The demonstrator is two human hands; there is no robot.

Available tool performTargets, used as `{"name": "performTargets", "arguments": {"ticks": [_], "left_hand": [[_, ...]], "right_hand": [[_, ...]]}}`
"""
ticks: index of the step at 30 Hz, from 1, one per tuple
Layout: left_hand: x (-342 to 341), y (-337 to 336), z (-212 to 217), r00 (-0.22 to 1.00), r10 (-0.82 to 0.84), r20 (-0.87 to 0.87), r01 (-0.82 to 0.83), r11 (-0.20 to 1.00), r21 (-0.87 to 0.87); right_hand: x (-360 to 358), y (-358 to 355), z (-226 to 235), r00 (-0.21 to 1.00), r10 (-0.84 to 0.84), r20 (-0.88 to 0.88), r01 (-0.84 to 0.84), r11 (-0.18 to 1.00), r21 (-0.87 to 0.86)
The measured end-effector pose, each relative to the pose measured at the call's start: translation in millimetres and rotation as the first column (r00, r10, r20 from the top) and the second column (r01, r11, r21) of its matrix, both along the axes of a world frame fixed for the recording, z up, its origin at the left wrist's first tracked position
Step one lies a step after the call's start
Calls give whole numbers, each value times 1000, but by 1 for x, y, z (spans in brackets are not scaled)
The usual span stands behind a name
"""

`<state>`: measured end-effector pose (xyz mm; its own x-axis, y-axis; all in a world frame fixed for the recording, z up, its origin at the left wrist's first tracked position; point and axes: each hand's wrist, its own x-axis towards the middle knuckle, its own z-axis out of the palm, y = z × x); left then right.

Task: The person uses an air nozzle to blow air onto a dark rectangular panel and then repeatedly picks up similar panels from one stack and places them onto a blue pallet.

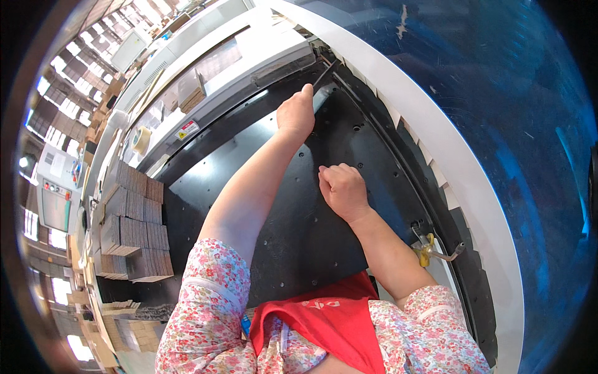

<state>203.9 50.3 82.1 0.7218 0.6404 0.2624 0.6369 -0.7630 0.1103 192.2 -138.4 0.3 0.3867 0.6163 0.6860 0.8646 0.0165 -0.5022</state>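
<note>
My left hand (296,113) reaches far forward over a black machine table (249,156) with small holes in it. Its fingers close around a thin dark tool (325,76) that points into the gap under the white machine housing (261,56). My right hand (342,187) rests as a closed fist on the black table nearer to me; I see nothing in it. Both forearms come out of floral sleeves, above a red apron (330,318).
Stacks of flat brown cardboard pieces (134,218) stand at the table's left edge. A roll of tape (142,139) lies on the white housing. A yellow-handled metal lever (428,248) sits at the right edge. A control panel (56,193) stands far left.
</note>
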Motion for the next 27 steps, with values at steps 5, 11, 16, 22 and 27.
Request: {"name": "performTargets", "arguments": {"ticks": [5,11,16,22,27], "left_hand": [[-4,5,-16,995,-7,-101,11,999,38],[-12,12,-28,998,-18,-66,25,995,99],[-22,16,-27,998,35,-56,-30,996,82],[-33,17,-15,986,108,-123,-106,994,25],[-38,31,-10,982,184,42,-178,977,-116]], "right_hand": [[-2,1,0,1000,24,-13,-24,999,22],[-2,1,-1,1000,22,-13,-22,999,-22],[-4,1,0,999,19,-30,-19,1000,-12],[-4,1,-1,999,30,-36,-32,998,-51],[0,5,-8,1000,-9,-12,9,1000,20]]}}
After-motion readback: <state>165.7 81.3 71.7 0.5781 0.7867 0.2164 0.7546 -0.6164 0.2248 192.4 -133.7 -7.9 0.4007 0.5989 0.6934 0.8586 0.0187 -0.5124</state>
